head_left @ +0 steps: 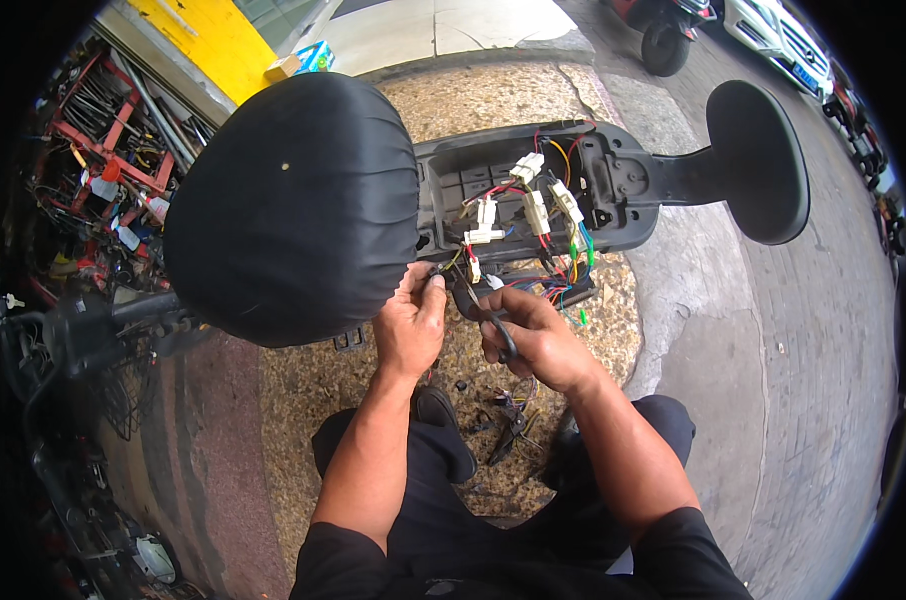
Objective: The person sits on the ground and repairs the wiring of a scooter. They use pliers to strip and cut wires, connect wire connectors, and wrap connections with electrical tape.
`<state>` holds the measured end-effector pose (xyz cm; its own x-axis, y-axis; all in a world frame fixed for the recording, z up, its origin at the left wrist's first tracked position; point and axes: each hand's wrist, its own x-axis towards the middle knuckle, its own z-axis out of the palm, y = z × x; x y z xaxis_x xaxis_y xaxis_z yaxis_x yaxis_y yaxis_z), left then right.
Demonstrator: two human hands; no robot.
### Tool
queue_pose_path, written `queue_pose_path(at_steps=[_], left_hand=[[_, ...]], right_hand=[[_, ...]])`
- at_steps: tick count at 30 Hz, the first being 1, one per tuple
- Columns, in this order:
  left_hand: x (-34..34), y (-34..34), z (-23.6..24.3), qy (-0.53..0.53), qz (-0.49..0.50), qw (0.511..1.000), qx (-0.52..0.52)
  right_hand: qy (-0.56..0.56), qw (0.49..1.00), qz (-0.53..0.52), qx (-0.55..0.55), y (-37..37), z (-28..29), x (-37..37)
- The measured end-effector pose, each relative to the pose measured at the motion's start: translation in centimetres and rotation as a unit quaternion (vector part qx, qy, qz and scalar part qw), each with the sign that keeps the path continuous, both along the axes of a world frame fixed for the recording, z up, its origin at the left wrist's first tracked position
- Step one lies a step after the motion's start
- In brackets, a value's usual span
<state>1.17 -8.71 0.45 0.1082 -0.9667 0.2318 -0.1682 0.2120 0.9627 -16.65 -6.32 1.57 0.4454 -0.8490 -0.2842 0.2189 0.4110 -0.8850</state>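
Note:
In front of me is an electric scooter with a black cushioned seat (283,210) and an uncovered black compartment (453,165) beside it. White wire connectors (536,212) on red, black, yellow and green wires spill over the compartment's near edge. My left hand (411,325) is closed in a pinch at that edge, beside the seat, on a thin dark wire (437,271). To its right, my right hand (541,340) grips what look like scissors (506,345) with a dark looped handle. Their tips point toward the wires near my left fingers, though fingers partly cover them.
A padded backrest (763,160) sticks out to the right of the compartment. Loose wires and a dark tool (513,437) lie on the ground between my feet. On the left are a red rack of tools (113,130) and the handlebar (143,308). Vehicles stand at far right.

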Motion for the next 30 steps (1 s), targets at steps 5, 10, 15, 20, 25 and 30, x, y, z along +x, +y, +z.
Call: queue_pose_path(at_steps=[5, 10, 15, 20, 25, 30], left_hand=[[-0.1, 0.0, 0.1, 0.008, 0.005, 1.000, 0.004], [0.0, 0.0, 0.3, -0.001, 0.004, 1.000, 0.000], [0.4, -0.3, 0.0, -0.006, 0.009, 0.999, 0.035], [0.6, -0.6, -0.3, 0.021, -0.005, 0.999, 0.039], [0.4, -0.2, -0.3, 0.002, -0.009, 0.999, 0.051], [0.6, -0.9, -1.3, 0.014, 0.012, 1.000, -0.006]], right_hand=[[-0.019, 1.000, -0.004, -0.021, 0.1, 0.0, 0.1], [-0.017, 1.000, -0.009, -0.014, 0.2, -0.2, -0.1], [-0.024, 1.000, -0.012, 0.015, 0.1, -0.4, -0.2], [-0.040, 0.999, -0.013, 0.011, 0.1, -0.1, -0.4], [-0.019, 1.000, -0.007, 0.005, 0.0, 0.1, -0.5], [-0.087, 0.996, -0.023, 0.027, -0.1, -0.4, -1.0]])
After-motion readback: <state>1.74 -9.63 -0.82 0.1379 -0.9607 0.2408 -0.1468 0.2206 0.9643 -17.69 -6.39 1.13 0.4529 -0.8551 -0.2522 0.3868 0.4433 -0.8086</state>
